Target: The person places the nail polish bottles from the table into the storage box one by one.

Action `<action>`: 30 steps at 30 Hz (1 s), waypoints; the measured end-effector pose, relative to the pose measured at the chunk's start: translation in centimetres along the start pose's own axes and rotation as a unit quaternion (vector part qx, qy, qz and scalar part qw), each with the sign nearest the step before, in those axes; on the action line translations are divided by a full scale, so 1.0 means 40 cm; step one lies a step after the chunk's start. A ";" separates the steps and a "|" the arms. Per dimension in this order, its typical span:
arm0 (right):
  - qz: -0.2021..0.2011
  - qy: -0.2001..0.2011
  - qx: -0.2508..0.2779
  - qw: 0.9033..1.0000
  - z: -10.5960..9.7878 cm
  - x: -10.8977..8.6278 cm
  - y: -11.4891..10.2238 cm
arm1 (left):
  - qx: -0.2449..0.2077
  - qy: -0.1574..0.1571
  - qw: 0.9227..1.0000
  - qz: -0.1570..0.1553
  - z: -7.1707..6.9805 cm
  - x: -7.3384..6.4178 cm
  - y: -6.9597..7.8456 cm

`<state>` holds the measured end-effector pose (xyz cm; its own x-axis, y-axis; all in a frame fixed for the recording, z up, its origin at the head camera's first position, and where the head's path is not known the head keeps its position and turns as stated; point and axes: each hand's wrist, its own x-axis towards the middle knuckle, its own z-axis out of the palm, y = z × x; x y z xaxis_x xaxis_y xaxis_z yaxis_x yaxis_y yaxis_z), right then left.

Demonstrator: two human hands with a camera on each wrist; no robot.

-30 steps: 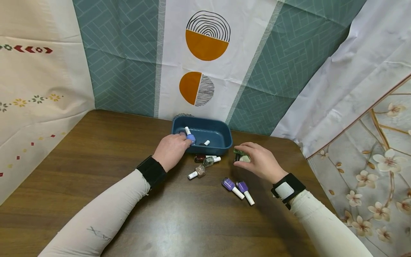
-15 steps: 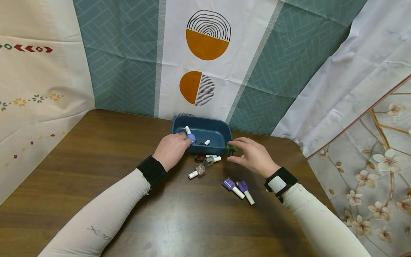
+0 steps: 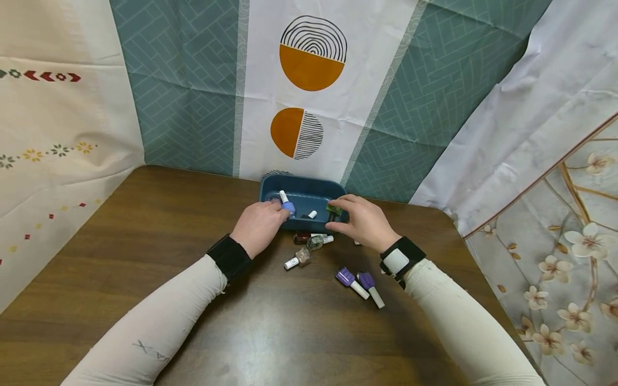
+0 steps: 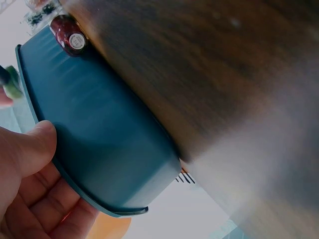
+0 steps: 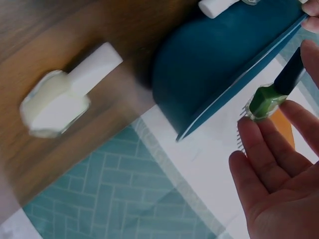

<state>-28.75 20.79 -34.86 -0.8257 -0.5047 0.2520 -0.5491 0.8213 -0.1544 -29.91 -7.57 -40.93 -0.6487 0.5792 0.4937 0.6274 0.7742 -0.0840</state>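
My left hand (image 3: pixel 258 228) holds the rim of a dark blue plastic bin (image 4: pixel 99 119), its thumb against the edge. Between thumb and fingertips, my right hand (image 3: pixel 362 222) pinches a green nail polish bottle (image 5: pixel 266 102) with a black cap, cap towards the thumb. In the head view this bottle overlaps the bin's right end. Inside the bin lie a light blue nail polish bottle (image 3: pixel 288 208), close to my left fingers, and another with a white cap (image 3: pixel 313 214). A pale nail polish bottle (image 5: pixel 55 104) lies on the table, mostly hidden behind my right hand in the head view.
Close in front of the bin lie a dark red bottle (image 3: pixel 301 237), a grey-green glitter bottle (image 3: pixel 315 243) and a beige glitter one (image 3: pixel 303 257). Two purple bottles (image 3: pixel 345 276) lie nearer on the wooden table (image 3: pixel 270 327). A patterned curtain (image 3: pixel 193 107) hangs behind the bin.
My right hand has carried the green nail polish bottle leftward and away from me, from beside the bin to its right end. My left hand stays at the rim.
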 end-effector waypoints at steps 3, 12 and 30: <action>0.011 0.000 -0.003 1.000 0.014 0.031 -0.010 | 0.000 -0.003 1.000 -0.003 0.000 -0.004 0.002; 0.030 -0.008 -0.014 0.999 0.045 0.094 -0.035 | 0.008 -0.016 1.000 -0.006 0.005 -0.006 0.005; 0.094 -0.072 0.013 0.993 0.106 0.170 -0.042 | 0.018 -0.027 0.999 -0.004 -0.007 0.001 0.004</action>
<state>-33.99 14.83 -36.92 -0.9224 -0.3783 0.0774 -0.3860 0.8980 -0.2110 -29.70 -7.49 -40.68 -0.6763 0.5859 0.4464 0.6075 0.7864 -0.1117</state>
